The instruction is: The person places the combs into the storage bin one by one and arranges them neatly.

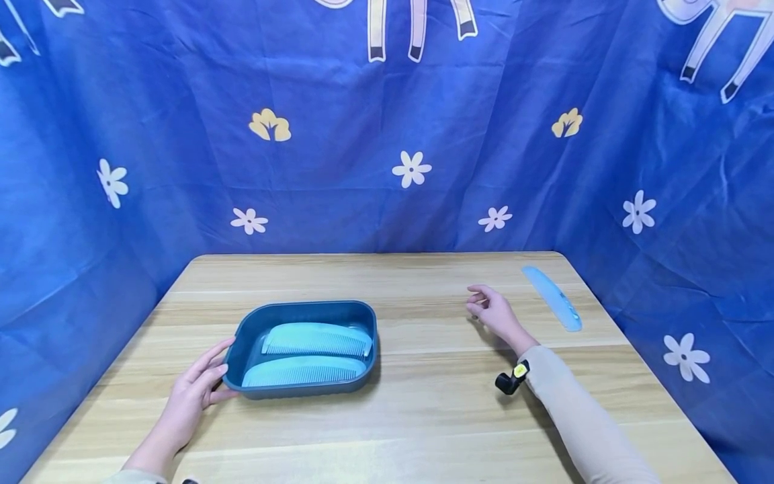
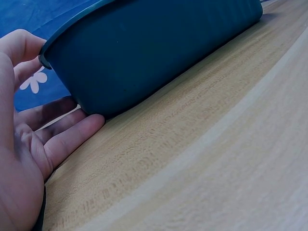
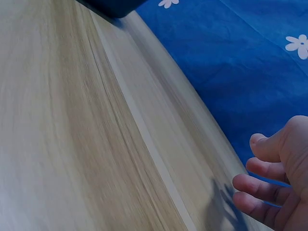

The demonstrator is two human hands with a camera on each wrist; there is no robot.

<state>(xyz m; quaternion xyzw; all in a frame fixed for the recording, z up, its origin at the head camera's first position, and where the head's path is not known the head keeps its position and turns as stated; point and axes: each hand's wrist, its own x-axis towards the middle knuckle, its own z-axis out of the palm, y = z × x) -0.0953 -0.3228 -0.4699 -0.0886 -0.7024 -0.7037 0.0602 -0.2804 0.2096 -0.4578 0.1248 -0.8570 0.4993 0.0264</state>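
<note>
My left hand [image 1: 192,393] is at the left end of a dark teal plastic basin [image 1: 363,386], gripping it. In the left wrist view, the upper fingers [image 2: 23,44] bend at the rim of the basin, while lower fingers reach its base. Inside the basin lie two light blue combs, a rear comb [image 1: 314,334] and a front comb [image 1: 302,370], side by side with teeth toward the front. My right hand [image 1: 497,314] hovers over the right part of the table, fingers loosely bent and holding nothing. Right of it, another light blue comb [image 1: 550,296] lies flat and slanted.
The wood-grain table [image 1: 435,430] carries these things. A blue patterned curtain [image 1: 338,175] hangs behind it and along both sides. A small black device with a yellow mark [image 1: 514,376] is worn at my right wrist.
</note>
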